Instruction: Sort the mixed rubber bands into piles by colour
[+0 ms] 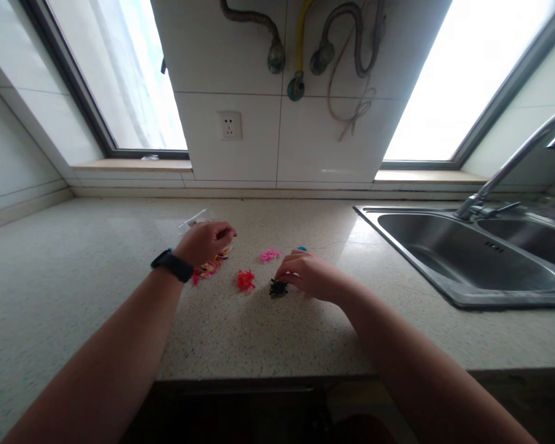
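My left hand (206, 239), with a dark watch (172, 265) on its wrist, hovers over a mixed pile of small coloured rubber bands (211, 266). Its fingers are curled together, and anything in them is too small to make out. A clear plastic bag (198, 218) lies just behind that hand. The fingertips of my right hand (308, 274) are pinched at the edge of a black pile of rubber bands (278, 288). Between the hands are a red pile (245, 280) and a pink pile (270, 254). A blue bit (302, 248) shows behind my right hand, partly hidden.
A steel sink (411, 290) with a faucet (504, 166) is set into the speckled countertop (240, 339) on the right. The tiled wall behind carries a power socket (230, 126) and hoses (300, 37). The counter's front edge runs below my forearms.
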`<state>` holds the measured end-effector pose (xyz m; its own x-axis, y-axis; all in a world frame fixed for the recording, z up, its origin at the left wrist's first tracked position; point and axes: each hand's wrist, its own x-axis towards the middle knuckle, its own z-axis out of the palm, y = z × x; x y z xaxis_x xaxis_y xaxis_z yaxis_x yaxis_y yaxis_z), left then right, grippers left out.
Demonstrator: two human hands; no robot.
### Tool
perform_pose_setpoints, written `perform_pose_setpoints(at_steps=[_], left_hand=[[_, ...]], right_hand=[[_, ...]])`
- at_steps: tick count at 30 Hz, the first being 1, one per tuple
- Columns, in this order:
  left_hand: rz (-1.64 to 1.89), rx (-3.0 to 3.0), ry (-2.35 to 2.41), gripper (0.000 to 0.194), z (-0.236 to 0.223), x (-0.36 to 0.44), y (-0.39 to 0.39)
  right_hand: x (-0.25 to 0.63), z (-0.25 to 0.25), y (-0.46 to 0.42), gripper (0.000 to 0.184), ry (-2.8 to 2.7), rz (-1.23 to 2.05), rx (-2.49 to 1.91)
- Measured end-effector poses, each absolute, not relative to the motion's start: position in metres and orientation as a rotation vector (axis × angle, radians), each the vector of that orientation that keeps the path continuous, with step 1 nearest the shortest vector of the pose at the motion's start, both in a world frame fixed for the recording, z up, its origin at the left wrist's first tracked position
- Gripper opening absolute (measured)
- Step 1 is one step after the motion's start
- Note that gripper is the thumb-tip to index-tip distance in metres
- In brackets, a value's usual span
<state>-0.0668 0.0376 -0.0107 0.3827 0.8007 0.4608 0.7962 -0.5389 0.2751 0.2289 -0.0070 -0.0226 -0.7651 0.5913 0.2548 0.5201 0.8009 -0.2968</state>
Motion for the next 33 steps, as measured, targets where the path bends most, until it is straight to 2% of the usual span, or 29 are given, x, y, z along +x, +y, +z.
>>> perform_pose_setpoints(at_steps=[20,25,33], left_hand=[[0.952,2.546,1.654,0.03,-0.001,-0.072,0.031],[0.901,2.582,1.624,0.03,-0.004,-0.068,0.032],[0.869,2.61,1.587,0.029,-0.004,-0.064,0.032]], right_hand=[[0.257,-0.017,0.0,0.014,-2.376,0.201,-1.026],[0.247,-0.022,0.0,0.014,-2.471,0.226,-0.953],[0.226,-0.026,-0.003,0.025,-2.67,0.171,-0.904]])
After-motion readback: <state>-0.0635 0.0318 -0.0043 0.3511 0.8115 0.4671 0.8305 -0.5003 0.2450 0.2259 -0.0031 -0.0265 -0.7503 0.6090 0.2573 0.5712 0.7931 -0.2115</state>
